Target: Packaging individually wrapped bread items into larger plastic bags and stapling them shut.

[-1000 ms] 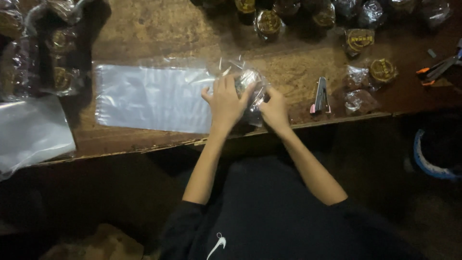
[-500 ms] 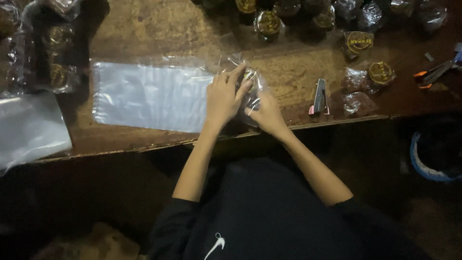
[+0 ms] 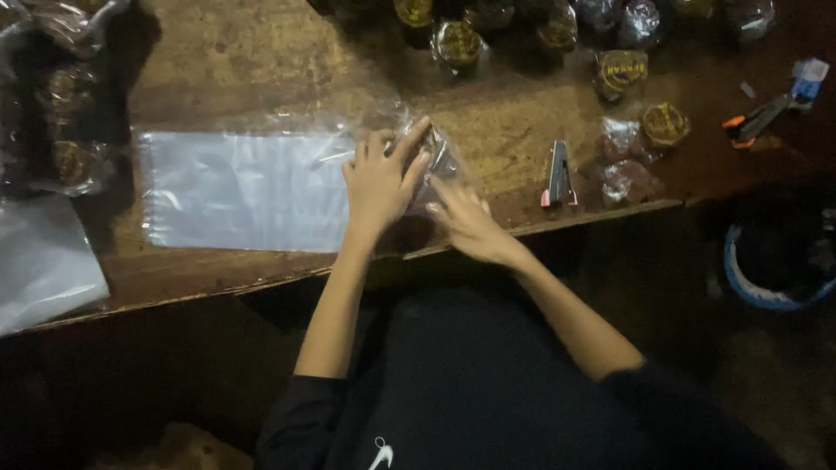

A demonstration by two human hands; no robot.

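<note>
Wood, worn and scratched, forms the table [image 3: 261,52] that carries everything; its near edge runs just below both hands. The room beyond is dark, w/ only dim floor below the edge and a blue-rimmed round object [image 3: 766,287] well to the right of the right hand.

Largest item on the surface: a long clear plastic bag [image 3: 244,191], lying flat, stretching left from under the left hand [image 3: 379,178]. Further left, a loose stack of clear bags [image 3: 43,261] overhangs the table edge.

Step in hand (judged): loading or seating a small wrapped item [image 3: 435,157] at the right end of the bag. The left hand lies flat, fingers spread, pressing down on the bag end and the item. The right hand [image 3: 470,222] rests just beside it, fingers extended toward the item, touching the bag edge; whether it pinches the film cannot be told. Hands are close together, almost touching.

Next move, approx.: calls for steady hold w/ the left hand while the right works the film around the item, w/o tearing it.

Right of the right hand: a small stapler [image 3: 558,174], then wrapped round goods [image 3: 649,130] (more in a row above both hands), and an orange-handled tool [image 3: 758,117] farthest right.
</note>
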